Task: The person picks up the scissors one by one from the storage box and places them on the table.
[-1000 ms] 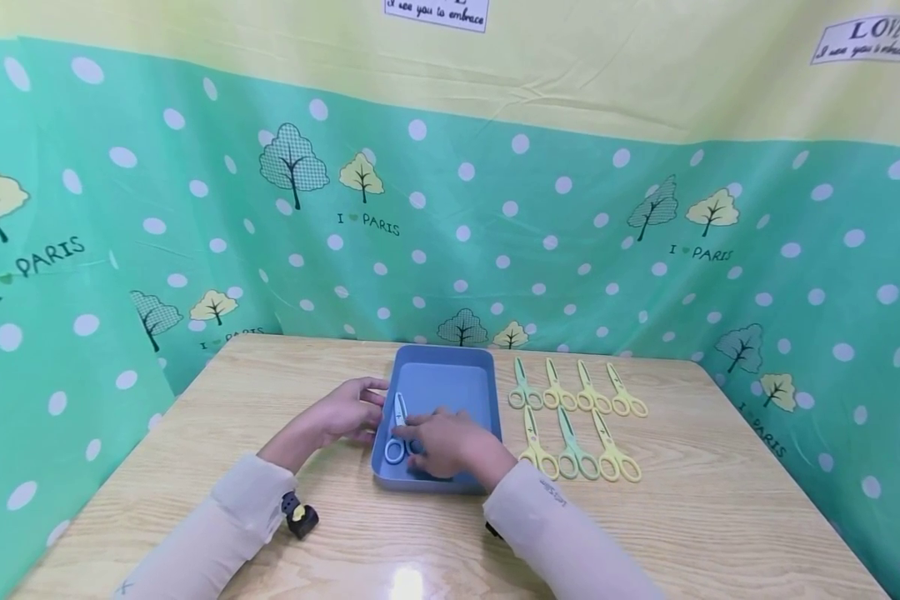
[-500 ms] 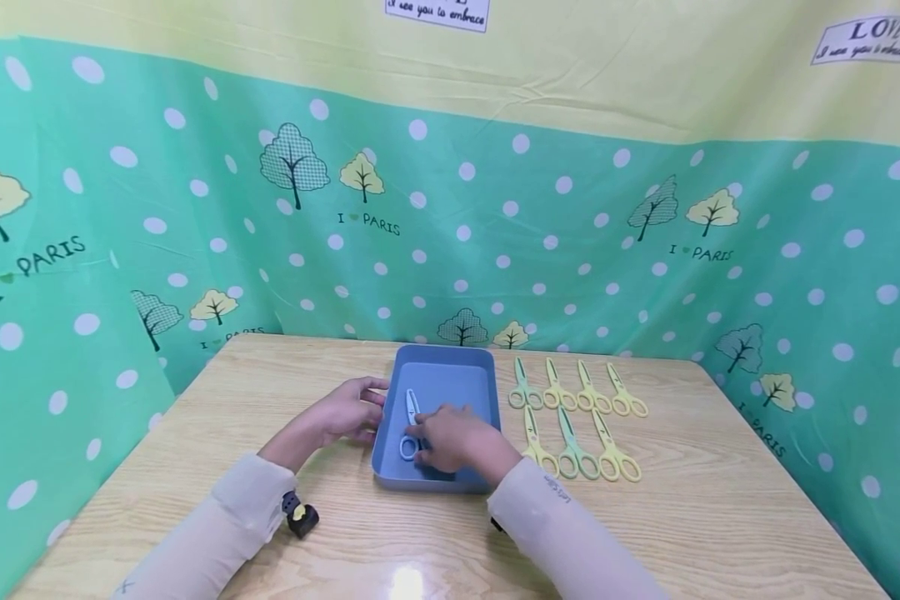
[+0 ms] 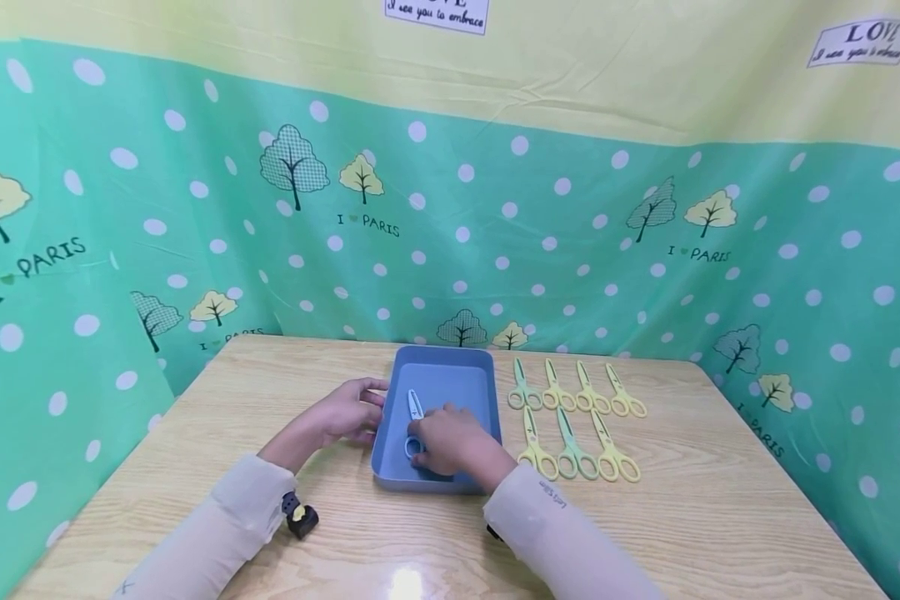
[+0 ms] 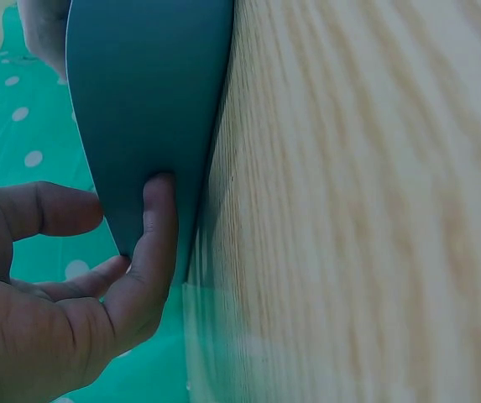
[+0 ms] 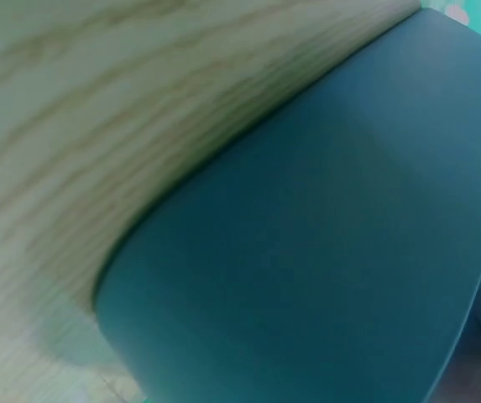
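In the head view a blue tray (image 3: 468,367) lies on the table with one pair of blue scissors (image 3: 416,404) in it, blades pointing away. My right hand (image 3: 453,437) reaches over the tray and grips these scissors by the handle; one finger loop shows left of the fingers, the rest is hidden beneath the hand. My left hand (image 3: 345,410) is at the tray's left side. In the left wrist view its fingers (image 4: 160,218) touch the tray's outer wall, one fingertip right at the rim. The right wrist view shows mostly the tray's outer wall (image 5: 307,227).
Right of the tray, yellow scissors (image 3: 615,458) and green scissors (image 3: 576,454) lie in two rows on the wooden table (image 3: 720,500). A patterned green and yellow curtain (image 3: 495,208) hangs behind the table.
The blue scissors have slid a little to the right within the tray, with my right hand's fingers closing round the handle. My left hand has stayed at the tray's side.
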Tool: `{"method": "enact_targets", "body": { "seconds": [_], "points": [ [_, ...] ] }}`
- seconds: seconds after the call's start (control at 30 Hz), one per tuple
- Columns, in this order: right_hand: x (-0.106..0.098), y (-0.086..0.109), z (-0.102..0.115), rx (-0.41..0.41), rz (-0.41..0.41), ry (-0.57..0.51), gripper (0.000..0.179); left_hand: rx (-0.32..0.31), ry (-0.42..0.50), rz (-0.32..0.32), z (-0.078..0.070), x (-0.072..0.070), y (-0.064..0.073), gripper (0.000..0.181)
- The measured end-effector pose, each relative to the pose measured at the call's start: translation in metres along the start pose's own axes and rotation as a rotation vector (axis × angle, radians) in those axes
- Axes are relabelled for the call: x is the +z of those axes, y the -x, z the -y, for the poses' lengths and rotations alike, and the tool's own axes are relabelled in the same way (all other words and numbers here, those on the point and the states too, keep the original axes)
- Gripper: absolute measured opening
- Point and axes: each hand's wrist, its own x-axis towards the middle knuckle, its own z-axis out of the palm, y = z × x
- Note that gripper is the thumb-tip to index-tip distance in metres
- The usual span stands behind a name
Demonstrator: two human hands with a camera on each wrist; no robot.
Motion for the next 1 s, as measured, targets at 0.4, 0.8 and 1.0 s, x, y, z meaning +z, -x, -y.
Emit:
{"method": "enact_targets", "body": {
  "seconds": [0.4,0.8,1.0],
  "points": [
    [0.0041,-0.0041,0.0043,0.038,0.003,0.015,0.053,0.001,-0.004,0.0,-0.0007,-0.0002,-0.0003,0.07],
    [0.0038,-0.0061,0.0068,0.06,0.033,-0.004,0.046,0.004,0.016,0.029,-0.0008,0.0001,0.0006,0.069],
    [0.005,-0.0081,0.0051,0.053,0.021,-0.039,0.037,0.003,0.022,0.033,-0.0013,0.0003,0.0011,0.07]
  ]
}}
